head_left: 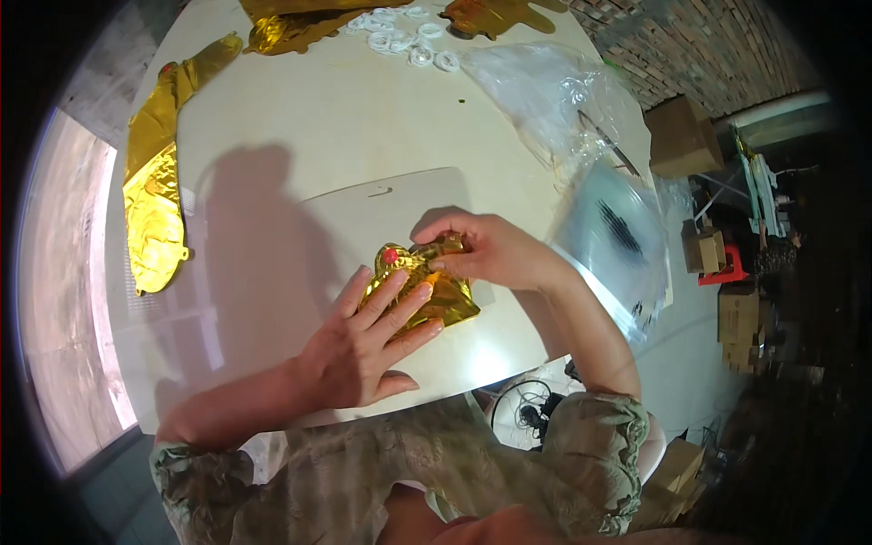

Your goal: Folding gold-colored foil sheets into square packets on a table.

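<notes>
A gold foil balloon [451, 302], folded into a small packet with a red round spot on it, lies on the table in front of me. My left hand [368, 338] rests flat on its left part, fingers spread. At the packet's upper right, my right hand [477, 247] pinches the foil between thumb and fingers. Under and beyond the packet is a flat pale sheet [422, 189] with a hook-shaped hang hole. The foil's underside and part of its left side are hidden by my hands.
Unfolded gold foil balloons [156, 204] lie along the table's left and far edges. Several white coiled rings [391, 38] sit at the far side. Right of them are clear plastic bags [531, 86] and a stack of clear sleeves [595, 241]. Cardboard boxes [683, 136] stand beyond the right edge.
</notes>
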Demonstrator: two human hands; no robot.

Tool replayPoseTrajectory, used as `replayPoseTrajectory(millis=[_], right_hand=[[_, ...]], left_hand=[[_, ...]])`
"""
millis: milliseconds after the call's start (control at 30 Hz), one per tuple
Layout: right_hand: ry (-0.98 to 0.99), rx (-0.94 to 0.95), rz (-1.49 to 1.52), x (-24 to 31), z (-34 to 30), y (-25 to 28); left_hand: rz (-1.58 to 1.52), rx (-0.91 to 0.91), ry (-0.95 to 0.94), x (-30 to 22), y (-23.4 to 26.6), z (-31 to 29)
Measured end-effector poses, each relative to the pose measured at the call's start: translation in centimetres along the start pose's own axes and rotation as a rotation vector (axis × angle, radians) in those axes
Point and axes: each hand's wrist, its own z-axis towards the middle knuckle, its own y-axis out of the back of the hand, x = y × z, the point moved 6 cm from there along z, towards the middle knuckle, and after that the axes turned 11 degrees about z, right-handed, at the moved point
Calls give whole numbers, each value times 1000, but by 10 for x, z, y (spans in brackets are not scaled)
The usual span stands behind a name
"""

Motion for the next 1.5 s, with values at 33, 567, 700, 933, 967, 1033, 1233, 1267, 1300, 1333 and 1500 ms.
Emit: replayPoseTrajectory(millis=[33,567,700,933,967,1033,1233,1267,1300,1333,1500], right_hand=[[-53,22,-33,-1,4,5],[399,-156,-977,-4,-61,-54],[366,-98,-943,-10,-51,-52],[321,-82,-1002,-4,-51,-52],[318,-83,-998,-5,-51,-52],[330,-78,-995,-5,-52,-54],[271,-61,-991,3,-49,-56],[275,-84,-1049,8,-50,-56],[279,-107,-1107,11,-50,-56],[286,-101,-1110,12,-48,-59],[421,65,-1080,3,-37,-79]], left_hand=[[4,7,-2,0,1,2],[-63,3,47,-1,-1,-5],[-44,33,68,1,-2,-4],[104,89,116,-3,10,-23],[70,113,71,-9,11,-31],[63,89,125,-13,4,-43],[113,141,169,-11,1,-50],[95,132,164,-11,1,-50],[98,129,172,-11,1,-50],[111,135,173,-12,0,-51],[143,135,148,-9,-4,-49]])
